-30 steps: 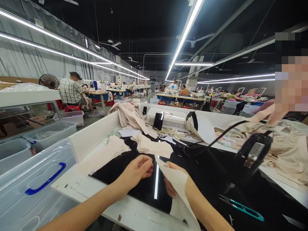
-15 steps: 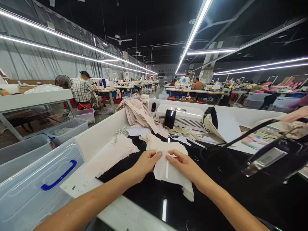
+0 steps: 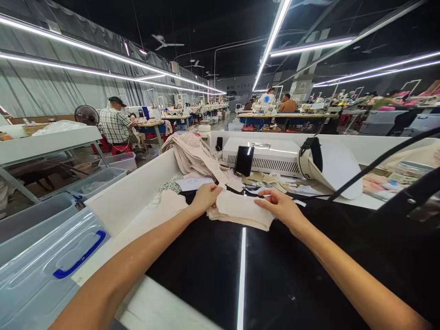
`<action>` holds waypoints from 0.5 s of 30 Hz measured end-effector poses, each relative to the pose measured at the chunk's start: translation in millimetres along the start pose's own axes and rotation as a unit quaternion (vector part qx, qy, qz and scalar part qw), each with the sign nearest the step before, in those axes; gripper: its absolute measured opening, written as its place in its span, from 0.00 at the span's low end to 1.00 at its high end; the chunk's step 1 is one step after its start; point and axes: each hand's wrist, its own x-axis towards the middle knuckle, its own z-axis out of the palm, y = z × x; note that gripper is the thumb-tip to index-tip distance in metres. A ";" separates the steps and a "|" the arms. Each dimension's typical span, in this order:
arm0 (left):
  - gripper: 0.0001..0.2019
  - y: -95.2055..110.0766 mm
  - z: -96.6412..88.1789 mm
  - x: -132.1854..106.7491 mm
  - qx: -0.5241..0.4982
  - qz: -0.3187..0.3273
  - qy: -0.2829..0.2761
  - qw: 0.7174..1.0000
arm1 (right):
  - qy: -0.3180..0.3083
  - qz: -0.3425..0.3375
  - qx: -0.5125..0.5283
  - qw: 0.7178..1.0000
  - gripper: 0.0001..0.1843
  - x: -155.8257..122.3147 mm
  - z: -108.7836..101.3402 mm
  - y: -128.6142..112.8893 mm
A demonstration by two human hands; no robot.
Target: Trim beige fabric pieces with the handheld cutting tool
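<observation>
A small stack of pale cream fabric pieces (image 3: pixel 242 208) lies on the black tabletop in front of me, its layers uneven along the near edge. My left hand (image 3: pixel 206 199) pinches the upper left corner of the stack. At the right end is my right hand (image 3: pixel 283 211), its thumb against the top piece and its fingers loosely apart. Left of my left forearm lies another pale fabric pile (image 3: pixel 172 204), partly hidden by the arm.
Behind the stack are a draped pile of beige fabric (image 3: pixel 192 156), a phone (image 3: pixel 244 160), a white vented machine (image 3: pixel 275 153) and scraps. A black cable (image 3: pixel 385 158) crosses the right side. Clear bins (image 3: pixel 37 270) stand at the left. Other people sit at sewing tables beyond.
Both hands have moved away from me, and apart from each other. The fabric that hung down toward me between them now lies flatter on the stack. The camera view has shifted slightly.
</observation>
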 end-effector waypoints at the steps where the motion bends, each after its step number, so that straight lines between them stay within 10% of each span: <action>1: 0.19 -1.4 0.1 1.7 0.008 -0.008 0.000 1.000 | -0.004 0.001 -0.007 1.000 0.26 2.5 0.8 2.6; 15: 0.21 -14.6 -4.3 11.6 0.049 0.010 0.029 0.998 | 0.007 -0.091 -0.151 0.984 0.16 6.4 13.6 18.9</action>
